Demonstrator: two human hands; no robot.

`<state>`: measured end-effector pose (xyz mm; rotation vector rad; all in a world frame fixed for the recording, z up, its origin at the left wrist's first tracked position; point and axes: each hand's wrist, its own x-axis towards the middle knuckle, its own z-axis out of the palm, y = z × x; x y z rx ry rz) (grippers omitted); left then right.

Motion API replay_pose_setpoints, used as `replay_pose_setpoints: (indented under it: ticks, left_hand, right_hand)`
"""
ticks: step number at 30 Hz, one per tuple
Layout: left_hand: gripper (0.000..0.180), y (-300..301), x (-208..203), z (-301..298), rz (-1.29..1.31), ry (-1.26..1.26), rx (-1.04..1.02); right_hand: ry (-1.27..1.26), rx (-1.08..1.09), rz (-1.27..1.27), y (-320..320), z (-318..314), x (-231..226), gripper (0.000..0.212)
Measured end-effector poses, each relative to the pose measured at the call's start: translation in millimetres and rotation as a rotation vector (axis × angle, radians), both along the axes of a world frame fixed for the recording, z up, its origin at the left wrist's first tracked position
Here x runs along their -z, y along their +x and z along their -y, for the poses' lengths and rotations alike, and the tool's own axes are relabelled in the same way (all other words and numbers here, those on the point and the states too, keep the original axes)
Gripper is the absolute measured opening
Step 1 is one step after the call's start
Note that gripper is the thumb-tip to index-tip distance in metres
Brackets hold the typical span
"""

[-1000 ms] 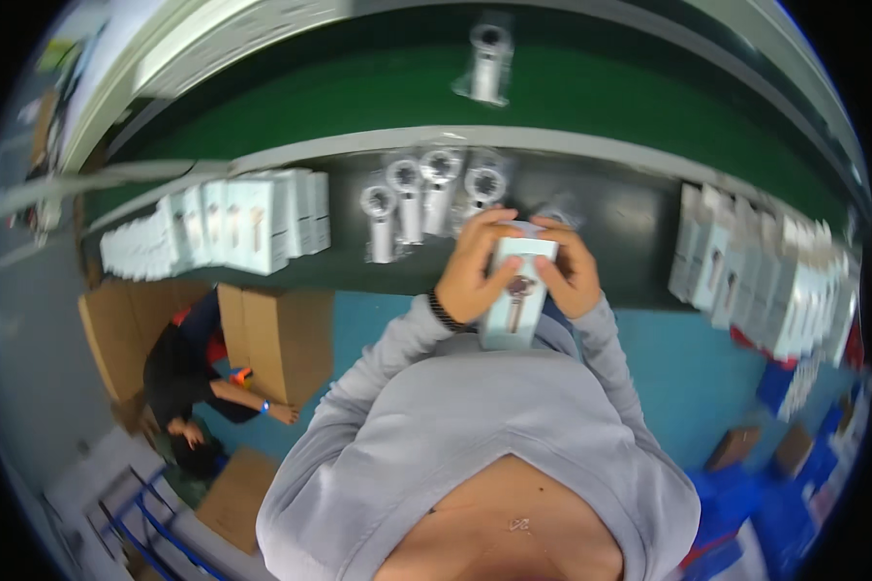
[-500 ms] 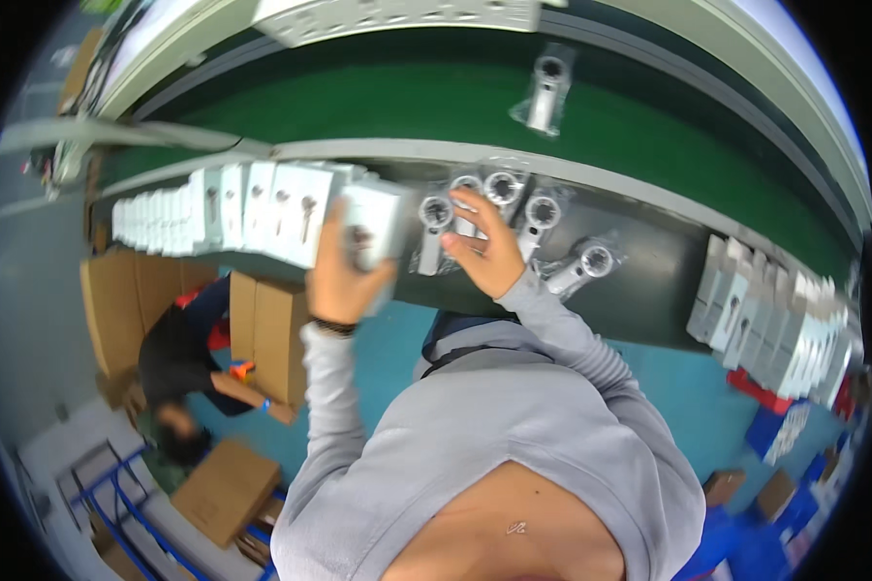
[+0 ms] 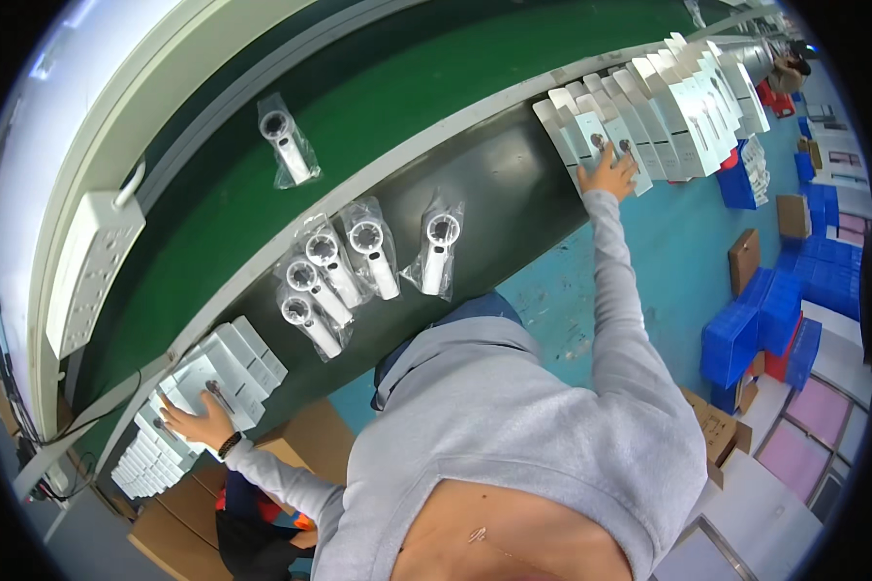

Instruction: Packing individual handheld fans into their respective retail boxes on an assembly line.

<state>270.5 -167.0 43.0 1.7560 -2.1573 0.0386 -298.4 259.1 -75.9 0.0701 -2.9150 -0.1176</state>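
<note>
My left hand (image 3: 201,423) lies with spread fingers on a row of white printed boxes (image 3: 245,373) at the left end of the bench. Stretched far out to the right, my right hand (image 3: 610,177) touches the nearest boxes of another row of white boxes (image 3: 667,121), fingers apart; whether it grips one is not plain. Between the hands, several white ring-headed handheld devices (image 3: 373,257) lie in clear plastic bags on the dark bench top. One more bagged device (image 3: 289,147) rests on the green belt beyond.
A pale rail (image 3: 407,145) separates the dark bench top (image 3: 499,179) from the green belt (image 3: 388,87). At the far left stands a white power strip (image 3: 95,266). Cardboard boxes (image 3: 310,441) and a bent-over person (image 3: 252,528) are below left. Blue bins (image 3: 746,324) sit on the floor at right.
My view has swung to the right. My right hand has left the bagged devices and reached the right-hand boxes. My left hand has let go of the white box and rests on the left row.
</note>
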Motion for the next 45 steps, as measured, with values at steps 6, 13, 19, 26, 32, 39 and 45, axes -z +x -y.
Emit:
replay_pose_setpoints:
  ticks: [6, 13, 19, 26, 32, 39, 45]
  left_hand:
    - [0.061, -136, 6, -50, -0.433, -0.073, 0.395]
    - [0.060, -262, 4, -115, -0.526, 0.217, 0.770]
    - [0.080, -285, 28, -156, -1.061, 1.075, 0.794]
    - [0.069, -235, 52, -114, -1.044, 0.878, 0.454]
    - [0.069, -120, 40, -62, -0.717, 0.955, 0.385]
    - [0.080, -90, 31, -58, -0.721, 0.822, 0.465]
    - [0.089, -85, 36, -54, -0.803, 0.877, 0.454]
  right_hand:
    - [0.131, -0.052, 0.006, -10, -32, 19, 0.070]
    - [-0.036, -0.230, -0.117, 9, -28, 36, 0.058]
    - [-0.829, -0.719, 0.016, 85, 87, -58, 0.050]
    - [-1.152, -1.201, 0.879, 228, 202, -65, 0.052]
    - [-1.153, -0.965, 0.763, 156, 375, 25, 0.063]
    - [-1.467, -1.223, 1.288, 77, 626, 160, 0.067]
    - [-1.368, -0.742, 1.308, 101, 527, 96, 0.050]
